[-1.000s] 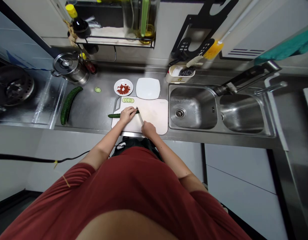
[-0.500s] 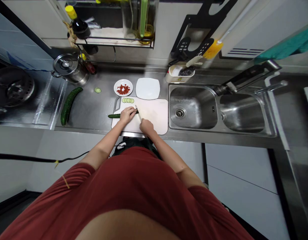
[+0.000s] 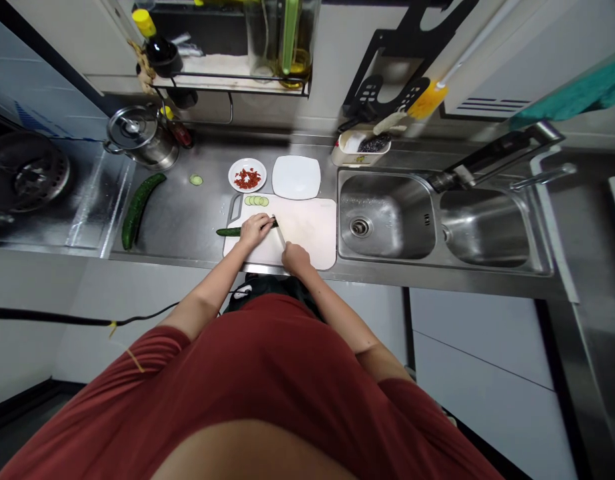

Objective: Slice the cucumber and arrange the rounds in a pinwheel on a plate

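Left hand (image 3: 255, 231) pins the cucumber (image 3: 229, 232) on the cutting board (image 3: 312, 230), knife (image 3: 280, 233) at its end!
Left fingers press down, bunched; right hand's (image 3: 296, 259) fingers wrap the handle. Those left fingertips sit near the blade: a slip could nick them.

The left hand (image 3: 256, 229) hides part of a slim green cucumber (image 3: 228, 232); the right hand (image 3: 296, 258) covers the handle of a light-bladed knife (image 3: 280, 236).
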Action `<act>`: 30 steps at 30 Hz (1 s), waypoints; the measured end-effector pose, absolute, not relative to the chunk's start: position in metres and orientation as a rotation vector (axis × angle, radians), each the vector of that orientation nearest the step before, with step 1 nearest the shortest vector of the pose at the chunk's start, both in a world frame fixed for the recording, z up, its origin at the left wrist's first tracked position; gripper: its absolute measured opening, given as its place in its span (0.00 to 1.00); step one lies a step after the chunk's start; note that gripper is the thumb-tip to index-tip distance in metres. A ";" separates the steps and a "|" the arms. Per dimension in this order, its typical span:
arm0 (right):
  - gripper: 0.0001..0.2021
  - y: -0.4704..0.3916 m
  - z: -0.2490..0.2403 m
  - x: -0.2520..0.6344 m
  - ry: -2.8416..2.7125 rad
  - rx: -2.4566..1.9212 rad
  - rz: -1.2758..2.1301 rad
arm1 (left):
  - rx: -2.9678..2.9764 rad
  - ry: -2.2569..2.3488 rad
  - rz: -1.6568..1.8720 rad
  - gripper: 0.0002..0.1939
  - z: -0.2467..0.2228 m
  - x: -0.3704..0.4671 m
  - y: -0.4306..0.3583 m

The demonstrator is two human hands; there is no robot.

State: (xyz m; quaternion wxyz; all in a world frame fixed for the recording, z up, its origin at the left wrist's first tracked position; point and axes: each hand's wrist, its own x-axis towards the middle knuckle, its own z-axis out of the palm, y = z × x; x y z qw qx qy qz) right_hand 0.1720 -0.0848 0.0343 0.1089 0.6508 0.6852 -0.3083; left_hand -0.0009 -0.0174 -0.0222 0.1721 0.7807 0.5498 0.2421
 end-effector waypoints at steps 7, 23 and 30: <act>0.16 -0.072 0.032 0.166 2.041 1.907 -0.906 | 2.226 1.553 0.679 0.15 -0.023 -0.001 -0.017; 0.14 -0.082 0.034 0.174 2.010 1.893 -0.926 | 2.208 1.567 0.653 0.14 -0.021 -0.001 -0.017; 0.14 -0.076 0.026 0.172 2.042 1.883 -0.923 | 2.212 1.571 0.662 0.14 -0.021 -0.001 -0.018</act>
